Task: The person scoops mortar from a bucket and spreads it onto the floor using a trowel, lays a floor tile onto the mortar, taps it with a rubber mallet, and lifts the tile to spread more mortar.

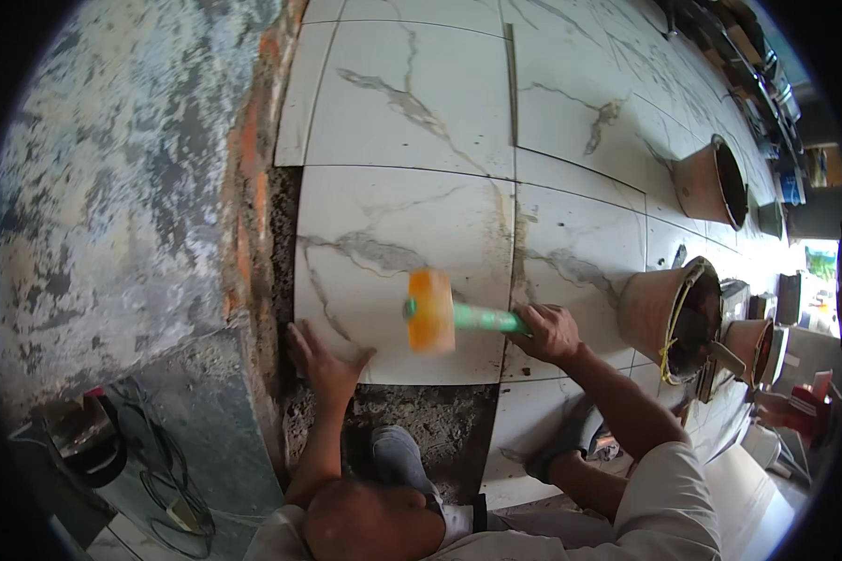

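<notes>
My right hand [550, 333] is wrapped round the green handle of a mallet [431, 323]. The mallet's yellow-orange head is slightly blurred and hovers over a white, grey-veined floor tile [384, 201]; whether it touches the tile I cannot tell. Spread at the near left corner of that tile, my left hand [327, 366] holds nothing, its fingers reaching toward the left edge and its thumb lying on the surface. Rough grey mortar bed [440, 411] shows along the near edge of the tile, with one of my shoes [398, 456] on it.
A rough, peeling wall [131, 168] rises on the left, with a narrow dark gap along its base. Buckets [647, 313] [706, 182] stand on the tiles at right, one with a yellow cord. Cables [173, 477] lie at lower left. Tools and containers crowd the far right.
</notes>
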